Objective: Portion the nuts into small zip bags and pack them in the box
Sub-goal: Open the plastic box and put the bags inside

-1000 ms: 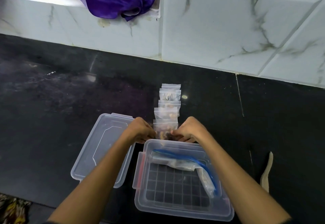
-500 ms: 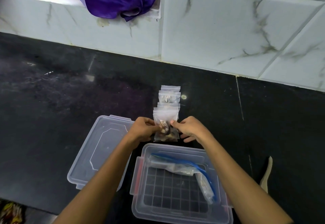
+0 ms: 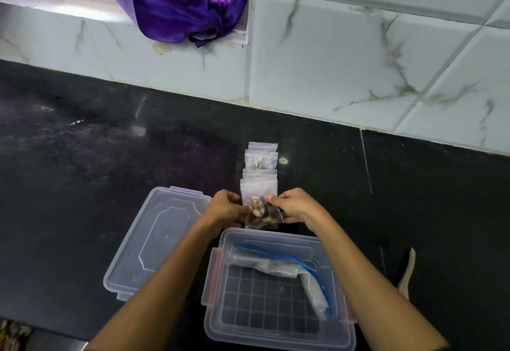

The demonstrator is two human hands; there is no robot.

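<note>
Our fingers [image 3: 271, 199] on both hands pinch a small bag of nuts [image 3: 263, 214] just above the far rim of the open box [image 3: 278, 334]. If the seal is not fully pressed shut, nuts could spill onto the dark surface [image 3: 82, 171]. Beyond it, the row of filled bags [image 3: 260, 161] could get knocked.

A small clear zip bag of mixed nuts [image 3: 262, 212] is hanging just above the back rim of the clear plastic box [image 3: 278, 334], pinched at its two sides. Behind it, a row of filled small zip bags [image 3: 260, 161] is lying overlapped on the black worktop [image 3: 82, 171], running away toward the wall. The box is sitting open, holding a larger blue-zip bag of nuts [image 3: 309, 276] on its gridded floor, and its clear lid [image 3: 154, 240] is lying flat just to its left.
</note>
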